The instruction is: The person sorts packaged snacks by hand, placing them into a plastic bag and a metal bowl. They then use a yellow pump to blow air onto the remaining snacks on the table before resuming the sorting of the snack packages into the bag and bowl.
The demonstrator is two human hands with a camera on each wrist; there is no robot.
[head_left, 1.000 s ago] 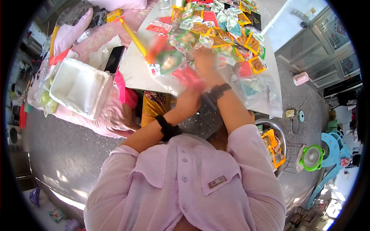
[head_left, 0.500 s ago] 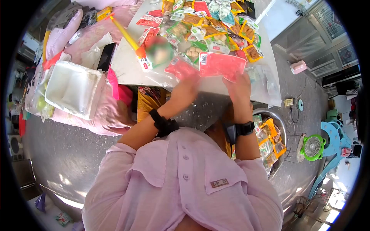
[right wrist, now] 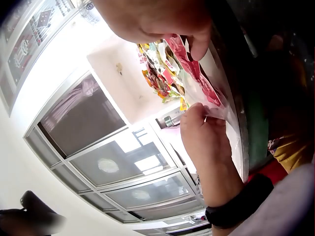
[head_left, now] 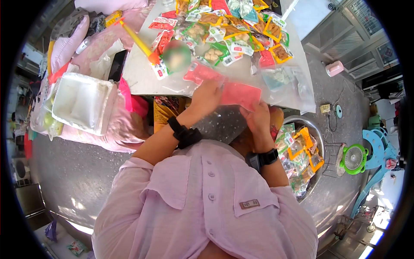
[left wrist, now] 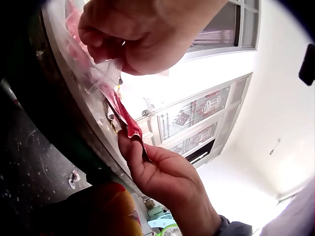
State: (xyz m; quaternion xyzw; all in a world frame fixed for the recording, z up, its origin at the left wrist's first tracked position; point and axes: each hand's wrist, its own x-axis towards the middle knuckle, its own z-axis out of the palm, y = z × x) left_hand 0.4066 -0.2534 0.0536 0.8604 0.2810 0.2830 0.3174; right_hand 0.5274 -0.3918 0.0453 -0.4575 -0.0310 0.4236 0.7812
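Note:
My left hand (head_left: 207, 96) grips the gathered edge of a clear plastic bag (left wrist: 106, 78) over the table's front edge. One red packet (head_left: 202, 72) lies in that bag, just beyond the left knuckles. With thumb and fingers my right hand (head_left: 258, 121) pinches the lower right corner of a second flat red packet (head_left: 241, 95). That packet slants at the bag's mouth, its left end close beside the left hand. In the left wrist view, the right hand (left wrist: 165, 172) holds the packet edge-on. In the right wrist view, the left hand (right wrist: 204, 137) clutches the bag's plastic.
Many snack packets (head_left: 235, 32) cover the table (head_left: 140, 80) beyond the hands. More clear bags (head_left: 297, 82) lie at its right corner. A metal basin (head_left: 318, 125) with packets stands on the floor at right. A white foam box (head_left: 79, 103) and phone (head_left: 117, 65) lie at left.
The right hand reached into the pile, came back with the red packet, then lowered it leftward toward the bag. The left hand has stayed on the bag.

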